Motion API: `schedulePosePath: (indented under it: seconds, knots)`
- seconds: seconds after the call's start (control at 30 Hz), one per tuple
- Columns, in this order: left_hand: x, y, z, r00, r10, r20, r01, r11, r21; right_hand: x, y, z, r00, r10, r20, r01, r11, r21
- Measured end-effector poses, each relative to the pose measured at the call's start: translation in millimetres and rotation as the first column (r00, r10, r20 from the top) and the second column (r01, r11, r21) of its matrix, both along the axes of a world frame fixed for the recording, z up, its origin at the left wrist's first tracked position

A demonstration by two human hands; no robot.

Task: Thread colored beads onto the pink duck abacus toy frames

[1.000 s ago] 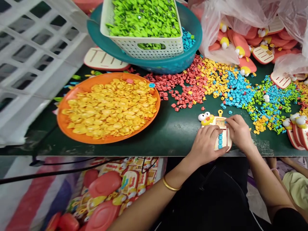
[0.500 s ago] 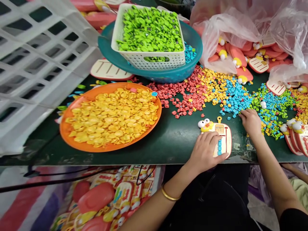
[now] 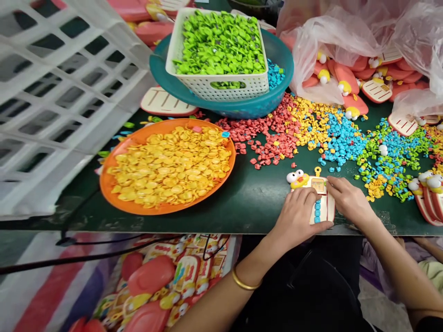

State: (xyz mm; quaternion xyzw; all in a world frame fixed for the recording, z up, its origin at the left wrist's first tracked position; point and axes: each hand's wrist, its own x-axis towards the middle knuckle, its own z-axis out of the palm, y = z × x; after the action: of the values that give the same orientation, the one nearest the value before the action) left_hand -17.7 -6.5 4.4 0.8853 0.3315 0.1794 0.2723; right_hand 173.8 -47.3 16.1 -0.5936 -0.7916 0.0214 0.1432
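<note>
A cream toy panel (image 3: 325,210) with a red edge, a yellow-beaked, big-eyed head and a yellow loop lies at the table's front edge. Down its middle runs a row of small blue pieces (image 3: 317,211). My left hand (image 3: 294,213) grips the panel from the left, fingers over its face and thumb along the bottom. At the panel's upper right, my right hand (image 3: 353,203) has its fingertips pinched on a small piece, which looks green and is mostly hidden. Beyond the hands lie loose blue pieces (image 3: 342,138) and mixed green and blue pieces (image 3: 391,152).
An orange tray (image 3: 119,205) of yellow discs stands left. Behind it, a white basket (image 3: 194,83) of green pieces sits in a teal basin (image 3: 238,109). Red pieces (image 3: 273,147) lie nearby. Stacked panels (image 3: 427,203) stand right; a white crate (image 3: 90,124) leans left.
My right hand has moved left and toward me, from the loose blue and green pieces to the panel's upper right edge. My left hand keeps its hold on the panel.
</note>
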Motion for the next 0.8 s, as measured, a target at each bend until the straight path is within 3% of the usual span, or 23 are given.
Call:
schedulePosePath:
  seconds: [0.07,0.13,0.2,0.3,0.37,0.47,0.6,0.73,0.8]
  knots:
    - [3.7,0.4,2.2,0.999,0.027,-0.019,-0.027,1.0,0.004,3.0,-2.0,4.2,0.997,0.047,-0.064,-0.049,0.998,-0.033]
    - [7.4,0.6,4.0,0.998,0.039,-0.039,-0.037,0.998,0.041,13.6,-4.5,4.7,0.987,0.011,-0.158,-0.013,1.0,-0.01]
    - [9.6,0.5,4.8,0.998,0.014,-0.066,-0.009,0.997,0.077,30.0,-5.1,1.3,0.967,-0.145,-0.208,0.16,0.985,0.056]
    - [9.6,-0.1,3.2,0.997,-0.035,-0.064,0.041,0.995,0.094,49.5,0.4,-5.9,0.901,-0.36,-0.241,0.389,0.917,0.084]
    - [8.4,-0.8,0.7,0.998,-0.051,-0.022,0.053,0.994,0.097,48.2,7.2,-9.0,0.87,-0.359,-0.337,0.386,0.922,0.016]
    - [7.6,-1.6,-2.1,0.998,-0.052,0.022,0.05,0.995,0.085,24.0,14.5,-10.5,0.801,-0.298,-0.52,0.3,0.95,-0.083]
    - [9.1,-1.0,-0.3,0.999,0.034,0.023,-0.035,0.999,0.029,-7.2,7.3,-9.7,0.825,-0.282,-0.491,0.294,0.954,-0.054]
    - [10.2,1.1,2.5,0.999,0.0,-0.032,0.002,0.998,0.06,10.1,5.6,-7.7,0.898,-0.2,-0.391,0.206,0.978,-0.026]
    - [9.6,2.1,2.2,0.998,-0.032,-0.054,0.036,0.996,0.083,33.5,19.8,-10.5,0.888,-0.284,-0.362,0.323,0.945,0.052]
